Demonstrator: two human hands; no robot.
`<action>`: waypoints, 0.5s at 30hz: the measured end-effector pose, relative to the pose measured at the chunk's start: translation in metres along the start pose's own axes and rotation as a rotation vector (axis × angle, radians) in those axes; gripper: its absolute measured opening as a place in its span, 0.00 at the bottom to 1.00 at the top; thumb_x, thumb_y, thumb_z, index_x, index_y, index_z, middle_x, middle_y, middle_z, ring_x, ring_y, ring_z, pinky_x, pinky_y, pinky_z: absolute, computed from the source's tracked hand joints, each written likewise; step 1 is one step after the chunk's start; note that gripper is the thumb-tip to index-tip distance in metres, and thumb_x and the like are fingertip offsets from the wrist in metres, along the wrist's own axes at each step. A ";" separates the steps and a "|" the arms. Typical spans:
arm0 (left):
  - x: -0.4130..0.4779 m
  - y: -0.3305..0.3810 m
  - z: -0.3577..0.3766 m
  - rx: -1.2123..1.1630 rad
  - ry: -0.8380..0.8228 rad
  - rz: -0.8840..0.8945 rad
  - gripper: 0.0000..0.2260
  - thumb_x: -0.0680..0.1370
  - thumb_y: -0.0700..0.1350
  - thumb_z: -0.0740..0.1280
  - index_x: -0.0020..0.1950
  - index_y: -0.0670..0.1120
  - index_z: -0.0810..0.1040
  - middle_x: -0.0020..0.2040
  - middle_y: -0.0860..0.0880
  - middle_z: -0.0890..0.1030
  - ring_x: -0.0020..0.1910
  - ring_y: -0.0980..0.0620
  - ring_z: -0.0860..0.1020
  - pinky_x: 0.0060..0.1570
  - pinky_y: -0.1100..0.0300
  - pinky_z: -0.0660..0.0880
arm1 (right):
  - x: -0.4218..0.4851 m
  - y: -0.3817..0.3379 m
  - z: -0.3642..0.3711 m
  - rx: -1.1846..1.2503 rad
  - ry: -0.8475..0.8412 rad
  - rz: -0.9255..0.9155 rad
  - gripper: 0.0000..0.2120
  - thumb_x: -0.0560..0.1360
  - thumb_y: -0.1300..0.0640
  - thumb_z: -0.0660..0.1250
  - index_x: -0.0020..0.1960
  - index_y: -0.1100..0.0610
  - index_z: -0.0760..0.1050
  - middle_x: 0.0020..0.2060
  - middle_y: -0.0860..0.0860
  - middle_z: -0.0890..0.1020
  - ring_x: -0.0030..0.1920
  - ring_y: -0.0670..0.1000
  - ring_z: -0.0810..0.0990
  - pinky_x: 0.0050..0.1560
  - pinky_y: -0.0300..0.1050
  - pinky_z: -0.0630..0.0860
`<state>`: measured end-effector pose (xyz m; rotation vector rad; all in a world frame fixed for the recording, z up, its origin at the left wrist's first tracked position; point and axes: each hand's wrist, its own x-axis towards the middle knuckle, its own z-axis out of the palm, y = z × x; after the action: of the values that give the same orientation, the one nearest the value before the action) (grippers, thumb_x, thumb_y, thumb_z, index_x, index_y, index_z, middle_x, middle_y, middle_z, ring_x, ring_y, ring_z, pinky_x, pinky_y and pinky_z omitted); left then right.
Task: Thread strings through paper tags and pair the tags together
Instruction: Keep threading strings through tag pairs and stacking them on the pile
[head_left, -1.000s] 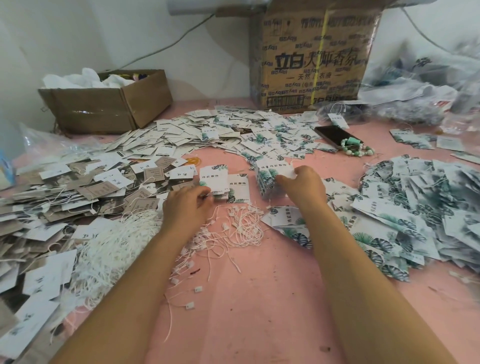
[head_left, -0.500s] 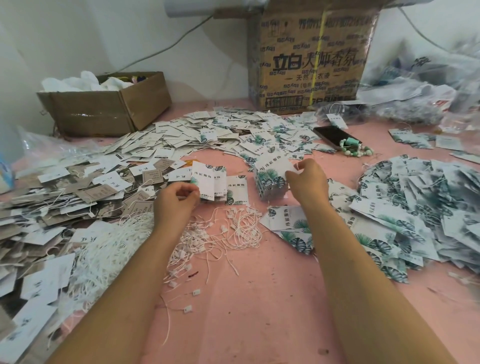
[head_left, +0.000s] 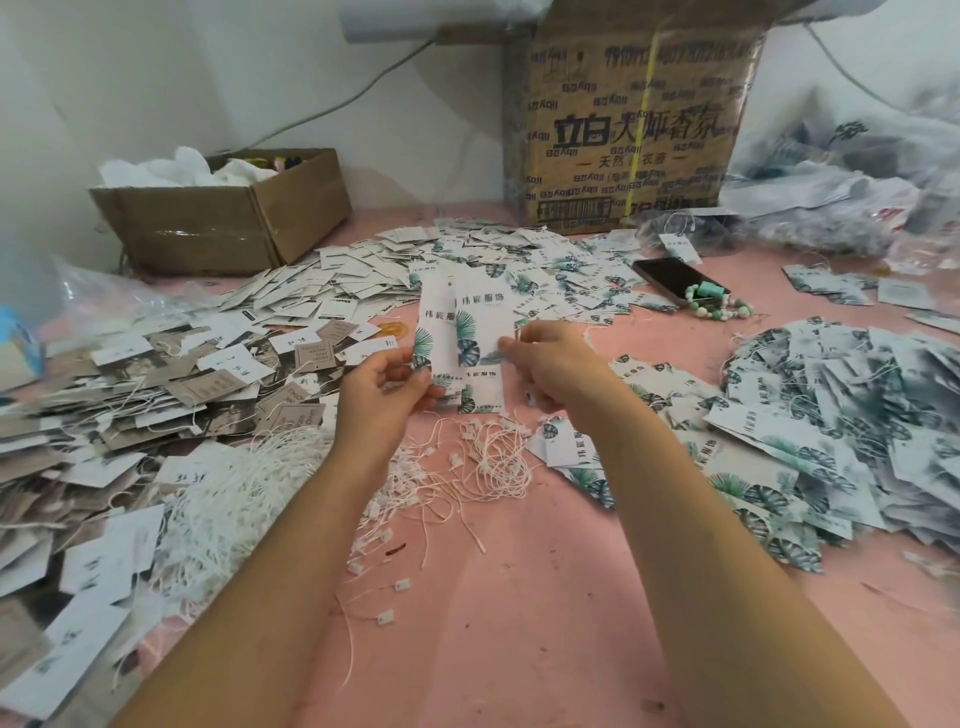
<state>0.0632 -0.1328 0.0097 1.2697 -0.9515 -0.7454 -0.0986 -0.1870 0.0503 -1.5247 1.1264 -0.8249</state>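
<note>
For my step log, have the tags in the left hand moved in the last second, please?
Yes. The tags rose from beside the strings and now stand upright, held by the left hand.

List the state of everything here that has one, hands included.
Held tags, two, upright, overlapping, off the table.
Left hand, pinching their lower left corner.
Right hand, pinching their right edge.
Small box, open.
Phone, screen dark.
Strings, loose, tangled.

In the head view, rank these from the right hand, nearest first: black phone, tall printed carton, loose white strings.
1. loose white strings, just nearer the person than the right hand.
2. black phone, farther back on the right.
3. tall printed carton, against the back wall.
</note>
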 end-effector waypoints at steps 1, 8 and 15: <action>-0.002 0.002 0.002 -0.028 -0.012 0.000 0.11 0.76 0.31 0.64 0.57 0.40 0.74 0.45 0.42 0.78 0.32 0.58 0.81 0.34 0.68 0.77 | 0.000 0.001 0.003 -0.026 -0.004 -0.003 0.11 0.78 0.57 0.61 0.39 0.59 0.65 0.25 0.51 0.64 0.21 0.47 0.59 0.19 0.35 0.56; -0.012 0.011 0.006 -0.081 -0.130 -0.014 0.08 0.76 0.31 0.64 0.50 0.42 0.74 0.45 0.44 0.79 0.36 0.53 0.83 0.41 0.61 0.80 | -0.003 0.002 0.010 -0.062 -0.024 -0.057 0.11 0.78 0.58 0.61 0.39 0.60 0.67 0.25 0.53 0.63 0.21 0.48 0.58 0.21 0.37 0.55; -0.010 0.018 -0.001 -0.133 -0.334 -0.108 0.06 0.75 0.34 0.65 0.48 0.43 0.77 0.43 0.47 0.82 0.40 0.50 0.81 0.39 0.61 0.80 | -0.010 -0.005 0.002 -0.085 -0.183 -0.076 0.13 0.78 0.60 0.61 0.35 0.58 0.66 0.22 0.50 0.61 0.20 0.47 0.56 0.22 0.35 0.53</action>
<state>0.0591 -0.1202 0.0261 1.1058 -1.0862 -1.1115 -0.0984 -0.1769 0.0550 -1.6864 0.9850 -0.6796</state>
